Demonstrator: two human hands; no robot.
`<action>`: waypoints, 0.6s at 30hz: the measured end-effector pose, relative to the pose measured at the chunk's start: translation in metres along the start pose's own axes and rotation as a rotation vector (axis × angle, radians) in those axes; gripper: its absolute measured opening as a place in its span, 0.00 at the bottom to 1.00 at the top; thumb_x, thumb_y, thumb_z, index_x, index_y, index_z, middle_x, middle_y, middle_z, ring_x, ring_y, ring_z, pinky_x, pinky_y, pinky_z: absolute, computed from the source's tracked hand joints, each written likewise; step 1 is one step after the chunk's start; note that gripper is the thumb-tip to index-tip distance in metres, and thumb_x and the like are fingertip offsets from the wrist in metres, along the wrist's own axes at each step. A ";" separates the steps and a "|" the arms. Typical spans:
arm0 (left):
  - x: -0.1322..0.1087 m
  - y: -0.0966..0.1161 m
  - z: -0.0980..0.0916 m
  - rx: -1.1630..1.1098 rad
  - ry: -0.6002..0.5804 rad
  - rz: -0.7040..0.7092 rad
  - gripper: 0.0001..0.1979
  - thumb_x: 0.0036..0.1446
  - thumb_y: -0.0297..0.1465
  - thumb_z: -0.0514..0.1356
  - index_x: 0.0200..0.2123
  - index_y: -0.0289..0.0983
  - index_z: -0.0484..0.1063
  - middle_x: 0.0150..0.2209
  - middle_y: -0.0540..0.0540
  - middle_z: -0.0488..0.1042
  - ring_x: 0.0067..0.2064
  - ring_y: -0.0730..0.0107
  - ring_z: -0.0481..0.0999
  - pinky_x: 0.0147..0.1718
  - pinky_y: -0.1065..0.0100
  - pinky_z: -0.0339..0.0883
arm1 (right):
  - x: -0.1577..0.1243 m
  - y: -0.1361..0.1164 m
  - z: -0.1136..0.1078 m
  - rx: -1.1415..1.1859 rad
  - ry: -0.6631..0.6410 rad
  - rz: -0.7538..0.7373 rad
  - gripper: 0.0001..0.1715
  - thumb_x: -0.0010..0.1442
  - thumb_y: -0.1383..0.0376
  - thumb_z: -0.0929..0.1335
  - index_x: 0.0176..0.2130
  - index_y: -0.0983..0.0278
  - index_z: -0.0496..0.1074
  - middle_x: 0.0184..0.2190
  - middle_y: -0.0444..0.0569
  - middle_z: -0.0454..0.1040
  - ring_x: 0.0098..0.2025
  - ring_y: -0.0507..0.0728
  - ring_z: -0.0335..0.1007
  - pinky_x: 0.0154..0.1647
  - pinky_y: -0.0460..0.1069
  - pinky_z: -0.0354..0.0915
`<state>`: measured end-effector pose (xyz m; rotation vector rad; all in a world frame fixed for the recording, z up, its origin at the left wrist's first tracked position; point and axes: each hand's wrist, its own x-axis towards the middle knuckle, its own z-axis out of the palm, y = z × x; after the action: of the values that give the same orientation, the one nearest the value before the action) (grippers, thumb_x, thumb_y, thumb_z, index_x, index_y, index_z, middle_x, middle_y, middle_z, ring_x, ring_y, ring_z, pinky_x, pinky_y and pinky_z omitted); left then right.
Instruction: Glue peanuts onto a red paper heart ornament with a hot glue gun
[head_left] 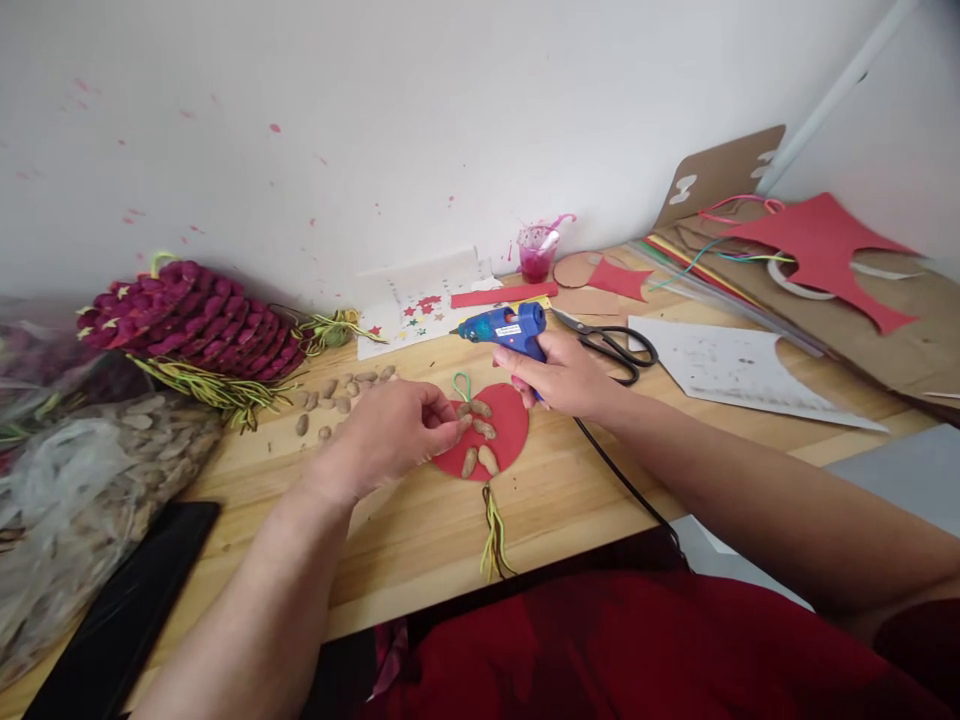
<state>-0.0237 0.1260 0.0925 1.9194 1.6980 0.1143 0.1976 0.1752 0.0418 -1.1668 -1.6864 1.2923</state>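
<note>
A red paper disc (511, 425) lies on the wooden table with several peanuts (484, 429) on its face. A green loop (462, 385) tops the disc, and a yellow and dark yarn tassel (493, 535) hangs from its lower edge. My left hand (409, 430) is over the disc's left side, thumb and fingers pinched on a peanut (463, 421) at the disc. In my right hand (562, 372) is a blue hot glue gun (504, 328), held above the disc's upper edge with its nozzle pointing left. Its black cord (619, 470) runs down over the table edge.
Loose peanuts (343, 404) lie left of the disc, near a plastic bag of peanuts (97, 500) and a black flat object (127, 610). Purple stacked decoration (202, 320), star stickers (424, 308), a pink cup (536, 255), black scissors (622, 350) and red paper scraps (825, 240) stand behind and right.
</note>
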 end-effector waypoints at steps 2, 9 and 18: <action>-0.001 0.004 0.003 0.061 0.004 0.002 0.09 0.57 0.38 0.63 0.27 0.40 0.76 0.26 0.52 0.78 0.27 0.70 0.71 0.29 0.66 0.58 | 0.000 0.003 0.002 -0.028 -0.023 0.003 0.24 0.66 0.48 0.70 0.29 0.62 0.67 0.20 0.42 0.72 0.20 0.51 0.70 0.22 0.46 0.63; -0.001 0.006 0.012 0.186 0.018 0.022 0.11 0.58 0.39 0.60 0.26 0.41 0.72 0.26 0.50 0.77 0.27 0.67 0.71 0.29 0.65 0.56 | 0.001 0.009 0.006 -0.089 -0.041 -0.011 0.22 0.66 0.47 0.69 0.32 0.62 0.69 0.18 0.41 0.73 0.20 0.52 0.72 0.24 0.47 0.63; 0.000 0.009 0.015 0.260 -0.006 -0.028 0.09 0.59 0.36 0.57 0.29 0.41 0.71 0.30 0.48 0.79 0.30 0.64 0.73 0.31 0.63 0.55 | -0.002 0.003 0.006 -0.079 -0.057 0.002 0.22 0.65 0.48 0.71 0.30 0.62 0.69 0.17 0.42 0.73 0.20 0.52 0.70 0.26 0.47 0.63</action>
<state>-0.0088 0.1205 0.0840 2.0763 1.8084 -0.1293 0.1934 0.1719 0.0372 -1.1879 -1.7926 1.2812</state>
